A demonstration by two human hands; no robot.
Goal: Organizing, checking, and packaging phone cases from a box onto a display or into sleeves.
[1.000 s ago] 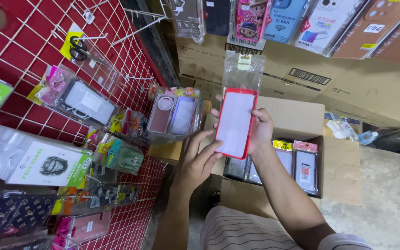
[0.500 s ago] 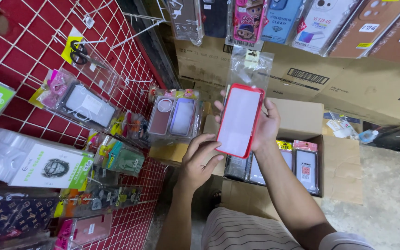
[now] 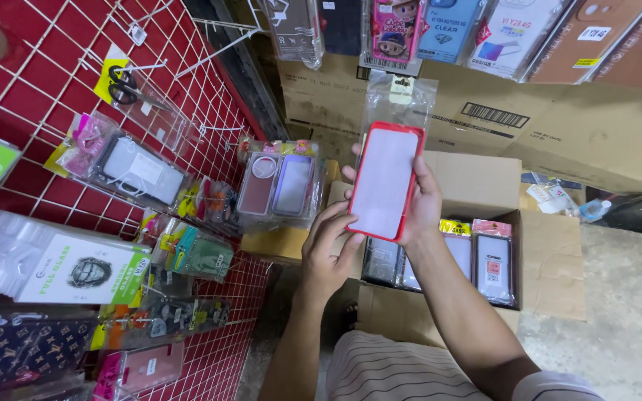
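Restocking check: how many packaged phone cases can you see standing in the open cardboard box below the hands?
4 show in the open cardboard box: a dark one at the left, one beside it partly behind the right hand, a yellow-topped one, and a pink-topped one at the right. More may be hidden.

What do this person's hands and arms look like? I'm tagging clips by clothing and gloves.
Both are bare: no gloves, rings, watch or bands show on the left hand or the right hand. The forearms are uncovered. A light sleeve edge shows at the right upper arm; the left arm shows no sleeve in frame.
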